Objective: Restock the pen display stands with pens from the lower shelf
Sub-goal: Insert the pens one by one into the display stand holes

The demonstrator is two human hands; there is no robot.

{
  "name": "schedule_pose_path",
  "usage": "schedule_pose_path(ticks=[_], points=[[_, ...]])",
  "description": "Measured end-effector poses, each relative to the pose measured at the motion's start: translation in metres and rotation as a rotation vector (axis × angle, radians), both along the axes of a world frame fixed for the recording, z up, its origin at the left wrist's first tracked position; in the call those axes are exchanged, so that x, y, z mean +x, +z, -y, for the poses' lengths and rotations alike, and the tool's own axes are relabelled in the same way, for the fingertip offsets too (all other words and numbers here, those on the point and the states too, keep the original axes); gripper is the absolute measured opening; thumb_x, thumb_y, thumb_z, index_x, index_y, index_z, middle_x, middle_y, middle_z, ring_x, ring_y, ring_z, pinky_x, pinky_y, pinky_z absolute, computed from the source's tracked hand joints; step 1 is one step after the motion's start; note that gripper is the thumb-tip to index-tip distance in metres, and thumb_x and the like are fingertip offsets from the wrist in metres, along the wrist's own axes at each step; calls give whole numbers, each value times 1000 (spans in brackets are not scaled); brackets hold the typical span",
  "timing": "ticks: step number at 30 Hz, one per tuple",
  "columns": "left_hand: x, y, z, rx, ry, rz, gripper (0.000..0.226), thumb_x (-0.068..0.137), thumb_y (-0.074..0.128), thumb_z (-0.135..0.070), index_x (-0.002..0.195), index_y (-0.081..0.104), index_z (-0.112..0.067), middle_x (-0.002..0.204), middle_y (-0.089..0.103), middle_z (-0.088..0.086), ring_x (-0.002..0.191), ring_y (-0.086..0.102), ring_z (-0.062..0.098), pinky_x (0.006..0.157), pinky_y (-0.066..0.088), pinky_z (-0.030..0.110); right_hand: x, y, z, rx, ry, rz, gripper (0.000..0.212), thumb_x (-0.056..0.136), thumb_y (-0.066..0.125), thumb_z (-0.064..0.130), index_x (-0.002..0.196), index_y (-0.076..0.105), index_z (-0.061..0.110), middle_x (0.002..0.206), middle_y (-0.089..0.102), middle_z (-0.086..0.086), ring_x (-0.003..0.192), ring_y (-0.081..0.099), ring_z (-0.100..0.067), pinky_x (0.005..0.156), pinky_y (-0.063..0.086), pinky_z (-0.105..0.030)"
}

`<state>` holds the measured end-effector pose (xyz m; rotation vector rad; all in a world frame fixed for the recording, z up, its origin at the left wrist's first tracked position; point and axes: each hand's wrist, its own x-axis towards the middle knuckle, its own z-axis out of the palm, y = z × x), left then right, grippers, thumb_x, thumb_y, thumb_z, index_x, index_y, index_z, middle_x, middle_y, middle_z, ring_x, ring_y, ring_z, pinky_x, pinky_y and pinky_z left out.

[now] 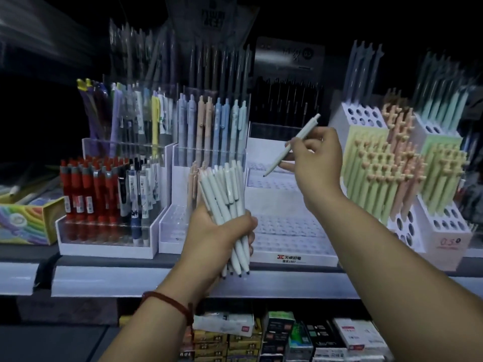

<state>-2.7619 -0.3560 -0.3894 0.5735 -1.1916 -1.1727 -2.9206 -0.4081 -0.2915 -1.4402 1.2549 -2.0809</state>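
My left hand [217, 231] grips a bundle of several pale grey-white pens [224, 194], tips down, in front of the shelf edge. My right hand [316, 163] pinches a single pale pen [292, 145], tilted with its tip down, over the upper tiers of a white stepped display stand [287, 228] whose rows of holes stand bare. Black pens [285, 100] fill the back of that stand.
Left of the stand are clear stands with pastel pens [211, 118] and red and dark pens [96, 184]. Right stand white blocks with yellow and peach pens [384, 163]. A rainbow box [26, 220] sits far left. Boxed stock [282, 338] fills the lower shelf.
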Motion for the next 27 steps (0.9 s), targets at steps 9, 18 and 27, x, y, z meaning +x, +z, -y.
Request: schedule_pose_path(ticks=[9,18,27], points=[[7,29,33,-174,92,171,11,72,71,-2,81,65,-4,67,62,14,58,60,27,58,53,36,5,15,10,-28,31,-93,13,99,60,7,102,50,15,98,69,-18,83,73,-27,64,65,-39],[13,3,30,-183,111,198,22,68,71,-4,88,62,-1,70,64,8,58,62,21,56,53,33,5,-40,3,2,-17,-242,15,98,62,16,106,52,23,95,70,-3,77,72,-19,73,61,-50],[20,0,37,-163,98,100,32,68,73,-6,97,63,3,74,67,11,62,65,26,58,55,37,21,24,50,-116,-112,-155,26,98,62,10,91,46,30,88,70,-9,82,72,-27,75,61,-52]])
